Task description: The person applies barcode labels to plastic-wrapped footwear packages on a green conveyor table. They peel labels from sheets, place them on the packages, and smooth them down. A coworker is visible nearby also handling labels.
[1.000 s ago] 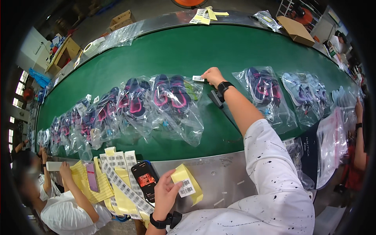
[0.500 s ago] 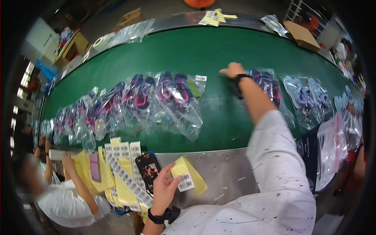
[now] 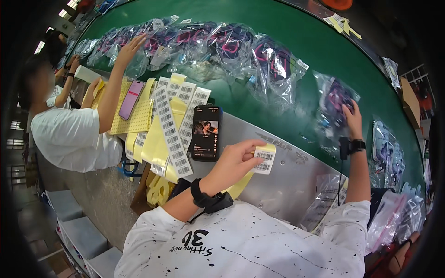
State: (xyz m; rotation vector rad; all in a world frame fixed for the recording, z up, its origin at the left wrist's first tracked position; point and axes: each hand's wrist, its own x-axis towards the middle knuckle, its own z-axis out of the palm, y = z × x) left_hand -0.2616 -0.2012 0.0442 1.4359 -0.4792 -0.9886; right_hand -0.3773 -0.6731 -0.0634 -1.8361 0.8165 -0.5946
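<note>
My left hand (image 3: 237, 160) pinches a yellow-backed strip of barcode labels (image 3: 264, 159) above the metal ledge, with a white label facing up and the yellow strip hanging below it. Over the green belt, my right hand (image 3: 354, 116) grips the near right side of a clear bag holding a dark pair of shoes (image 3: 334, 99), which is smeared by motion. To its left lies another bagged pair of dark shoes with pink trim (image 3: 273, 62), a white label at its corner. Further right on the belt is a bagged light-blue pair (image 3: 387, 146).
A black phone (image 3: 206, 132) lies beside layered barcode label sheets (image 3: 169, 129) on the metal ledge (image 3: 287, 185). At the left, a co-worker (image 3: 76, 134) stretches a hand (image 3: 131, 51) over the row of bagged shoes on the green belt (image 3: 222, 9). Plastic bags (image 3: 389, 217) lie at the right.
The view has swung toward the left. My right hand has gone from reaching over bare belt to gripping the bagged dark shoes. The co-worker's hand now reaches over the bagged row.
</note>
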